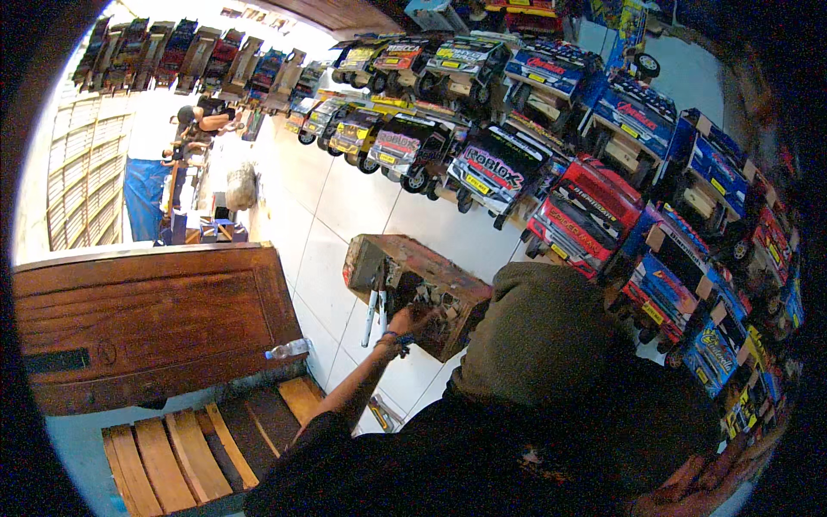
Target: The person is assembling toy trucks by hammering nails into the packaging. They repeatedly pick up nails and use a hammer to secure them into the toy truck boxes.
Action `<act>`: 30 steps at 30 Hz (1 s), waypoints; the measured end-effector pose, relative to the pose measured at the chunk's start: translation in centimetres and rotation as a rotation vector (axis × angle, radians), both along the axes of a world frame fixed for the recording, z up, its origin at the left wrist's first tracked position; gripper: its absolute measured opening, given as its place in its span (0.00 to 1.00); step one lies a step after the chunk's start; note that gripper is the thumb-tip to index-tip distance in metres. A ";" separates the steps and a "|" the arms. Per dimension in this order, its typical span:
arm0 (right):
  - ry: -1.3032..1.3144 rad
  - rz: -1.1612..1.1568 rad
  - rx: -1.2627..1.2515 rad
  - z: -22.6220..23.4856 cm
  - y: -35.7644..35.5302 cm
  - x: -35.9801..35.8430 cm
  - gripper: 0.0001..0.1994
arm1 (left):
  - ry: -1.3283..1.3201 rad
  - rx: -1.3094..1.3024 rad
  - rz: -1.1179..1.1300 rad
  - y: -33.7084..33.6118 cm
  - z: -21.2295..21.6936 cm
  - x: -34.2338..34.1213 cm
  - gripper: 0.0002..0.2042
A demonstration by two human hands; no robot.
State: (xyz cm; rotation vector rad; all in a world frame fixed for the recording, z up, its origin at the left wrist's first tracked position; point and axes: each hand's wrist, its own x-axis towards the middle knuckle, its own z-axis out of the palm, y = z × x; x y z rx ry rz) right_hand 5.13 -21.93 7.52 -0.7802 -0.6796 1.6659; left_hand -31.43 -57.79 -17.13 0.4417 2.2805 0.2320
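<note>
My left hand reaches into the worn box with small parts; whether the fingers grasp any, I cannot tell. The box is on the tile floor, near toy trucks. My right hand I cannot make out, nor its state.

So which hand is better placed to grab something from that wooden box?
Left, I'd judge: the left hand is at the open wooden box, while no right hand can be made out near it.
</note>
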 end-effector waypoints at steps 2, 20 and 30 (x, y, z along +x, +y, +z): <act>-0.016 -0.001 0.024 0.2 0.0 -0.2 0.21 | 0.086 -0.010 -0.080 0.4 -1.8 0.7 0.23; 0.164 0.336 0.165 -0.9 0.3 1.4 0.13 | -0.329 0.331 0.313 0.5 8.1 -2.0 0.11; 0.132 0.214 -0.046 -0.6 -0.3 1.8 0.15 | -0.512 0.289 0.448 1.1 8.8 -1.4 0.16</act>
